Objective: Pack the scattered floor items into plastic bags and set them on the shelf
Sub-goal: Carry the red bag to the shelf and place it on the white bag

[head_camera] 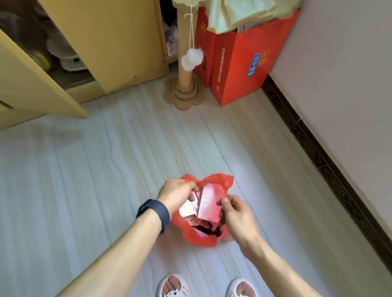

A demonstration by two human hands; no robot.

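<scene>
— Gripping the red plastic bag (199, 240) at its mouth, both sides: left hand (176, 192) curled round the far-left rim, fingers bunched on the red film.
— And the right hand (238, 216)?
— Pinching the near-right rim between thumb and forefinger, other fingers loosely bent behind. Mouth held wide between the two.
— Where, exactly?
— Low over the pale tiled floor (98, 177), right between the hands, just ahead of two white slippers (175, 290). Hard to tell whether resting on the tiles or hanging just off them.
— Inside?
— Some pink-and-white packets (208, 202) standing up near the left fingers, darker stuff deeper down, too blurred to name.
— Room around?
— Wide stretch of tiles to the left and ahead. Dark skirting board (325, 168) and pale wall running along the right, near the right forearm. Further off, an open yellow cabinet (119, 30) at upper left, door (23, 82) swung out over the floor. Beside that, a cardboard scratching post (185, 66) with a white pom-pom (192, 57) dangling, base just beside a red carton (240, 66) in the corner.
— Anything on the wrist?
— Dark band (154, 214) on the left.
</scene>
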